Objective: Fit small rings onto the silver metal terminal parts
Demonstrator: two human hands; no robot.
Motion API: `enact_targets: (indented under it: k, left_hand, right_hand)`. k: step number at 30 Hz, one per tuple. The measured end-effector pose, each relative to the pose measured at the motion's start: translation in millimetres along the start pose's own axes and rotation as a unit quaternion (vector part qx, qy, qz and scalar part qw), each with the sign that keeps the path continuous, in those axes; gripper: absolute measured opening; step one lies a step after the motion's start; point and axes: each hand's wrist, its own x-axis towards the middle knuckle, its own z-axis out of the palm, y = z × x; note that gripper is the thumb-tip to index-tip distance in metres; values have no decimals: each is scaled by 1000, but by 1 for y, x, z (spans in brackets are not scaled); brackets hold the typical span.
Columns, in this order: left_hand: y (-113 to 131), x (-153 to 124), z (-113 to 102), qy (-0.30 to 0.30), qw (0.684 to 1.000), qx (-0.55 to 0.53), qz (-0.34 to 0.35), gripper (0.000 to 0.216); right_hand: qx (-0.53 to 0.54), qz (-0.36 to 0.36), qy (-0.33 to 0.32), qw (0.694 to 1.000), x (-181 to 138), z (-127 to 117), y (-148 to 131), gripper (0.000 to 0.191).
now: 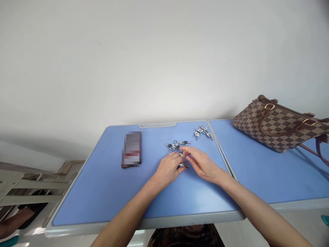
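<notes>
My left hand (170, 167) is closed around a small silver metal fitting (182, 165), whose end shows beyond the thumb. Close beside it, my right hand (201, 164) has its fingers bent inward toward the fitting in a pinch. Whatever lies between those fingertips is too small and hidden to make out. Just beyond both hands is a loose cluster of small parts: metal pieces with black round centres (170, 146), a black ring (175, 141) and some silver bits. Farther back on the right sits a group of silver metal fittings (202, 131).
A dark flat object (132, 149), blurred out, lies at left on the blue table (108, 192). Across the seam, a brown checkered handbag (280, 128) rests on the adjoining table (269, 175). A white wall (159, 61) rises behind. Another person's arm (16, 219) shows at lower left.
</notes>
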Motion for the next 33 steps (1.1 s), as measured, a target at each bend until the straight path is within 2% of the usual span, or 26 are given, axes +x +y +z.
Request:
enact_targets:
  k: [2,6,8,12,18,22,27,31,33]
  left_hand:
    - [0,0,1,1,1000,4,1,9]
    - [-1,0,1,11,1000,8,1,12]
    - [0,0,0,3,1000,7,1,9]
    - [2,1,-3,-4,1000,5,-2,7]
    - [0,0,-3,2,1000,-1,0,8]
    - [2,0,-5,-11,1000,5,-3,7]
    - [4,1,-6,-14,1000,23,-7,8]
    - [3,1,-5,-9,1000,24,1,8]
    - [2,1,-4,-7,1000,20,0,8]
  right_hand:
    - [-17,-7,-4,1000,0,-1,1,39]
    - [-64,1,33,997,0,1,3,27]
    - [-51,12,38,998,1,0,3,30]
    - [-8,-7,0,1000,2,-3,0,41]
    - [-41,-3,9,999,-1,-1,3,29]
    - [-8,35,-18,999,-1,-2,2,35]
    - [-1,67,-18,998,0,0,1,34]
    - [37,67,-10,997,0,5,1,36]
    - [53,62,-8,997,-1,6,1,30]
